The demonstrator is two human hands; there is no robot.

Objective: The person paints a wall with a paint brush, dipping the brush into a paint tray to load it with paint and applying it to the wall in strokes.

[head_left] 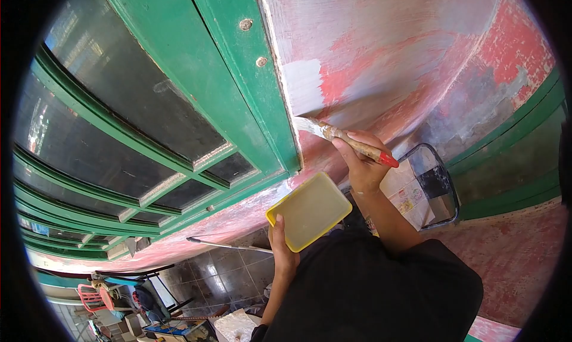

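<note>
My right hand (366, 166) is closed round the wooden handle of a paintbrush (348, 141) with a red tip. Its white-coated bristles meet the pink and whitish wall (369, 62), right beside the edge of a green window frame (247, 83). Lower down, my left hand (281, 246) grips a shallow rectangular plastic tub (322, 230) with a yellow rim, thumb over its near edge. The tub is tilted, with a pale greyish-cream inside. Fresh-looking white paint covers a patch of wall above the brush.
A dark-framed chair (456, 190) with papers on it stands at the right, below another green frame (512, 127). A long pole (229, 245) crosses the dark tiled floor (211, 273). At lower left are a red plastic chair (95, 297) and clutter.
</note>
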